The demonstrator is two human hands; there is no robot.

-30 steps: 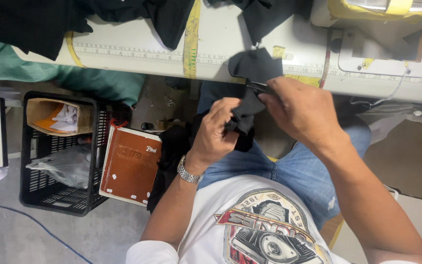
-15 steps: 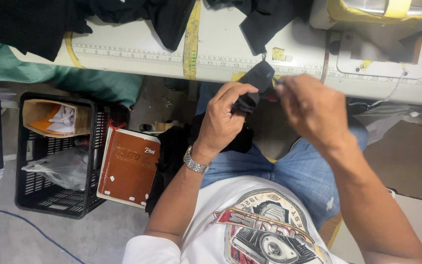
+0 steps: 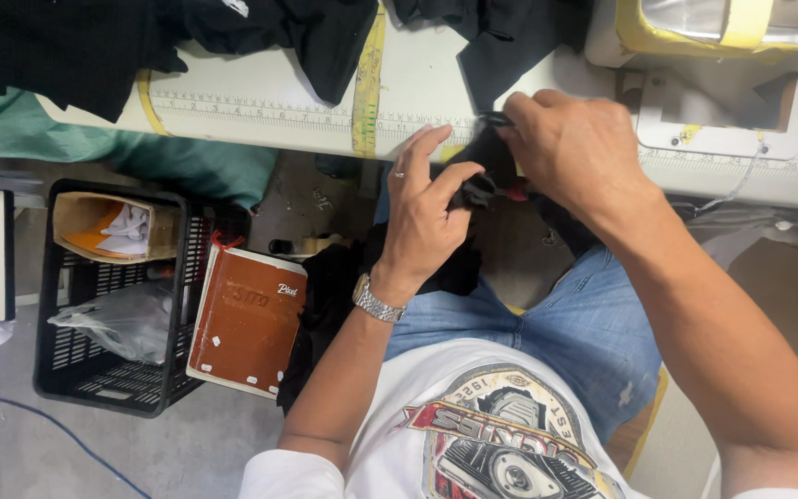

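You are gripping a small piece of black fabric (image 3: 480, 176) between your left hand (image 3: 427, 217) and right hand (image 3: 573, 148), both closed on it, at the white bench (image 3: 260, 102) edge, apparently mid-positioning, which calls for steady alignment.

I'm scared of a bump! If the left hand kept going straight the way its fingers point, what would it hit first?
Probably the white table edge with its printed ruler strip, just past the black cloth piece the left hand pinches. Depth is hard to judge from above.
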